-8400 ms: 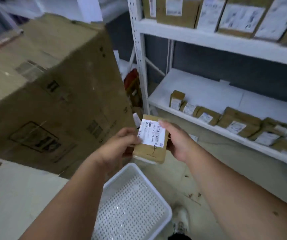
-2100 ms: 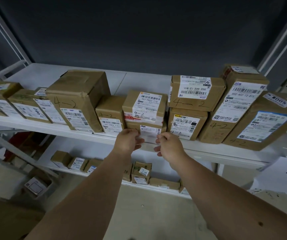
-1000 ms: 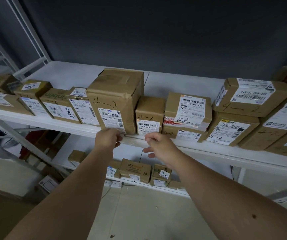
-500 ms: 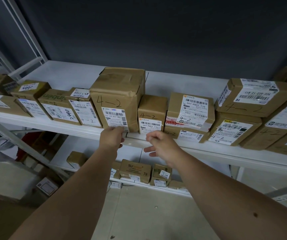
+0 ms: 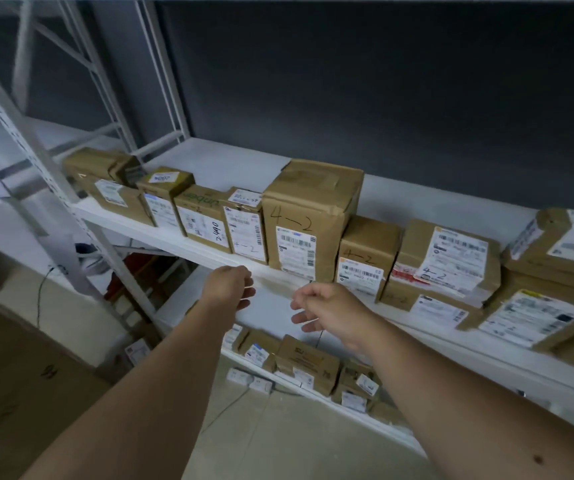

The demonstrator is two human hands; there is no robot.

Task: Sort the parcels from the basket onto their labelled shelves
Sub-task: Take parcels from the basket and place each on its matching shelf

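A row of brown cardboard parcels stands along the white shelf [image 5: 209, 258], many marked "4-2" in black pen. The tallest parcel [image 5: 309, 216] is in the middle, with a small parcel [image 5: 365, 258] to its right. My left hand [image 5: 228, 285] hangs just below the shelf's front edge, fingers loosely curled and holding nothing. My right hand [image 5: 327, 310] is a little lower and to the right, fingers relaxed, also empty. Neither hand touches a parcel. The basket is out of view.
A lower shelf [image 5: 313, 386] carries several small parcels. White rack uprights [image 5: 46, 188] slant at the left. A large cardboard box [image 5: 12, 375] fills the lower left. More parcels [image 5: 538, 317] crowd the shelf's right end. Bare shelf lies behind the row.
Both hands have dropped away from the shelf edge and drawn slightly apart. The view has swung left, so the parcels now sit further right in the frame.
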